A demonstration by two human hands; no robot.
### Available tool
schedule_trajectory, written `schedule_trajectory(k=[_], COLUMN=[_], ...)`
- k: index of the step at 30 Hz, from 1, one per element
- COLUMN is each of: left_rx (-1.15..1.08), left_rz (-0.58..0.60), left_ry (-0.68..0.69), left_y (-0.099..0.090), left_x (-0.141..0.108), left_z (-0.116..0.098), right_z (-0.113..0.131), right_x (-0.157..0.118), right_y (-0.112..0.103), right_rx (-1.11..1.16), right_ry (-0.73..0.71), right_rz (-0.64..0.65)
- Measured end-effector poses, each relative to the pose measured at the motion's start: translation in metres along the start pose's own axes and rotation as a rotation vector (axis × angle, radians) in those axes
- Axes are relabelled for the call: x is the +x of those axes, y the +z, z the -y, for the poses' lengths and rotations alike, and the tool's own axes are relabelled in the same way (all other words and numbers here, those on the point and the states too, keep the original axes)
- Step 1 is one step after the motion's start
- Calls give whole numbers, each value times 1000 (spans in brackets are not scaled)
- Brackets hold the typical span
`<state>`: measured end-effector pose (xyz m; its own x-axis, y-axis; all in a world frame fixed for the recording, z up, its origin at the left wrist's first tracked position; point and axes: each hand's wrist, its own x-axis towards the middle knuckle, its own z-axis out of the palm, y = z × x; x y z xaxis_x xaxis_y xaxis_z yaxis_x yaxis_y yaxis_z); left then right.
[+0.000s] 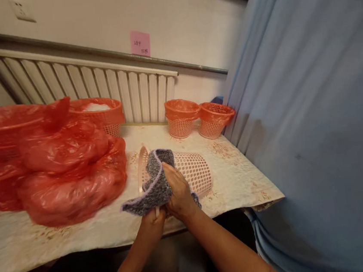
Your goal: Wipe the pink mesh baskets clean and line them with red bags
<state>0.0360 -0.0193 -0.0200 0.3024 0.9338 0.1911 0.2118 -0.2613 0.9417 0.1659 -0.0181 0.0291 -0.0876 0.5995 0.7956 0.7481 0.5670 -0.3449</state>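
A light pink basket with a lattice wall (194,169) lies on its side near the front edge of the table, its open rim toward the left. My right hand (178,192) is closed on a grey cloth with a pale purple border (156,190), which drapes over the basket's side and rim. Just left of it, at the table's front edge, my left hand (154,221) is closed round the basket's rim below the cloth, where a bit of the rim shows between the fingers.
Piled red plastic bags (72,177) cover the table's left part, with a bag-lined basket (111,117) behind. Two small red-lined baskets (180,121) (214,119) stand at the back right. A radiator (135,95) runs along the wall; a blue curtain (302,110) hangs at the right.
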Motion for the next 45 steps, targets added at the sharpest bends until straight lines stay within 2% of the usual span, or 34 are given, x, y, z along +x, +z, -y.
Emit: schedule_trajectory(k=[3, 7, 10, 12, 15, 18, 20, 22, 25, 29, 33, 35, 38, 40, 43, 45], left_rx=[-14, -13, -32, -28, -15, -7, 14, 52, 90, 82, 62, 40, -10, -32, -59, -70], left_rz=[38, 90, 95, 78, 61, 86, 105, 100, 85, 145, 200, 225, 261, 295, 356, 311], left_ry=[-33, -22, -6, -3, 16, 34, 30, 34, 50, 38, 6, -2, -2, -24, -62, -75], left_y=[0, 0, 0, 0, -1, -3, -5, -7, -12, -23, -34, -38, -43, -46, -47, -45], left_x=[-2, -6, -7, -6, -5, -6, -7, -9, -14, -18, -18, -17, -17, -17, -14, -8], left_z=[-2, -5, -5, -3, 2, 8, 12, 16, 22, 27, 31, 34, 35, 29, 6, -15], right_z=[-26, -81, -116, -125, -112, -70, -35, -6, 12, -11, -54, -76, -103, -111, -108, -99], right_x=[-2, -7, -12, -15, -17, -19, -18, -15, -9, -2, -2, -5, -16, -25, -39, -47], right_y=[-3, -15, -37, -54, -65, -53, -37, -22, -9, -12, -36, -54, -80, -90, -89, -81], right_rx=[-6, -112, -218, -277, -305, -198, -98, -66, -120, -203, -292, -290, -208, -131, -72, -91], right_ry=[8, 91, 275, 424, 570, 566, 440, 221, -11, -88, 4, 74, 231, 361, 517, 572], right_rz=[-17, -22, -80, -100, -157, -233, -204, -121, 11, 66, 108, 82, -51, -146, -307, -430])
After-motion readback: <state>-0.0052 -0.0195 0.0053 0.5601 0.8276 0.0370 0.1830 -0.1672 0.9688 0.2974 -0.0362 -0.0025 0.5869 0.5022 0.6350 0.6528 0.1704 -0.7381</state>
